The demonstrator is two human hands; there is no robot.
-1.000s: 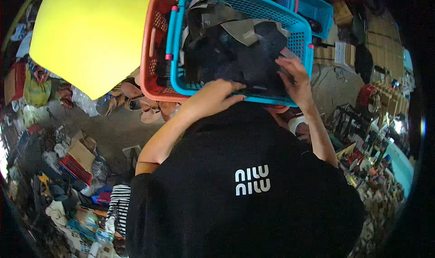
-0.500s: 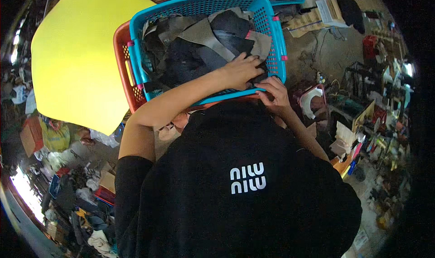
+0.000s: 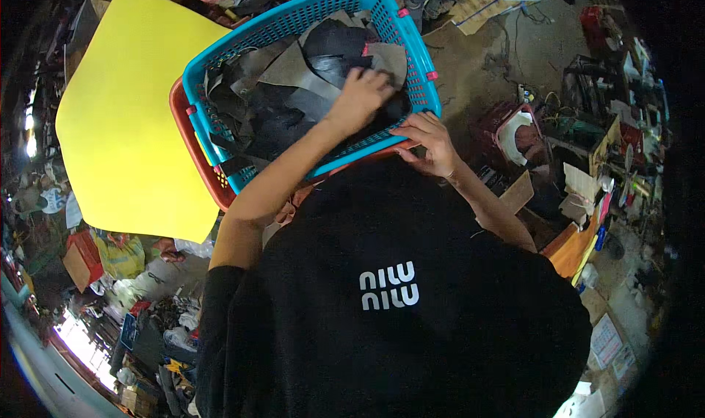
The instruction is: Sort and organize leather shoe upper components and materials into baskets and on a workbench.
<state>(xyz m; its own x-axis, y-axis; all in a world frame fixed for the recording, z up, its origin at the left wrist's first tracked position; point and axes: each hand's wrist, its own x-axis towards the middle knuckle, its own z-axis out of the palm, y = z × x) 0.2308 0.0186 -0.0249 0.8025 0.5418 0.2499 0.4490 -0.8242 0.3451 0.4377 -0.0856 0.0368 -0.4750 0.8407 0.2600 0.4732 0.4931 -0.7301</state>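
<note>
A turquoise plastic basket sits in front of me, loaded with dark and grey sheet scraps that look like leather or fabric. My left hand is inside it, over the scraps on the right side. Its fingers are bent and smeared by motion, so I cannot see whether they hold a piece. At the near right corner, my right hand grips the basket's rim, fingers on top and thumb lower down. A reddish-brown basket shows below and to the left of the turquoise one.
A big yellow sheet stands at the left, close to the baskets. Wooden pieces lie at the far right. On the right are a dark red container, cardboard and heaped clutter. More bags and boxes crowd the lower left.
My left hand has drawn up and slightly left across the scraps, its fingers now blurred. My right hand stays at the near rim. The whole view has shifted and turned a little.
</note>
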